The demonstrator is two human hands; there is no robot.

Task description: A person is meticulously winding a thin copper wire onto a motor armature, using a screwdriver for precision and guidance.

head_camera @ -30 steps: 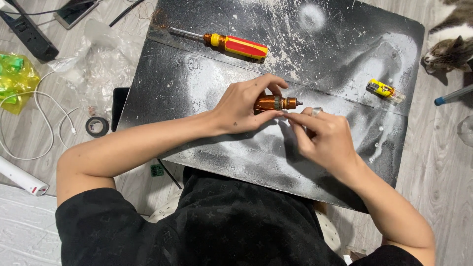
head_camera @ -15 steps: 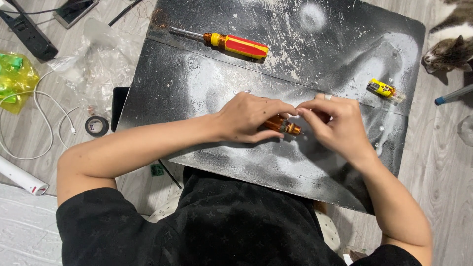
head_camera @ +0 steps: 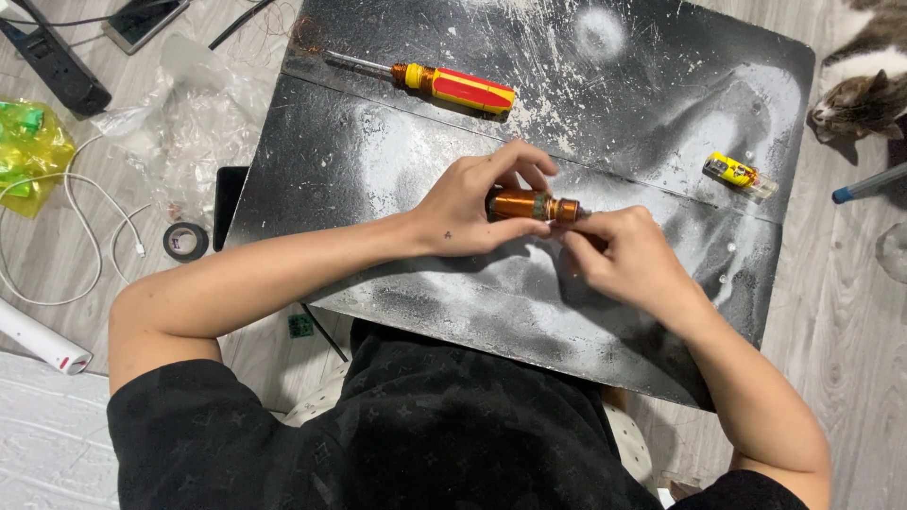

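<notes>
On the surface (head_camera: pixel 378 189) my left grip (head_camera: pixel 477 208) and right grip (head_camera: pixel 628 260) meet at mid-board around a copper-wound coil (head_camera: pixel 529 205), with the screwdriver (head_camera: pixel 425 80) lying beyond them, a small tube (head_camera: pixel 740 175) off to the right, and a tape roll (head_camera: pixel 185 241) on the floor (head_camera: pixel 123 217) to the left.

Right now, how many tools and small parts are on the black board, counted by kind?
Screwdrivers with red and yellow handle: 1
Copper-coloured cylindrical parts, held between the left hand and right hand: 1
Small yellow tubes: 1
Total: 3
</notes>
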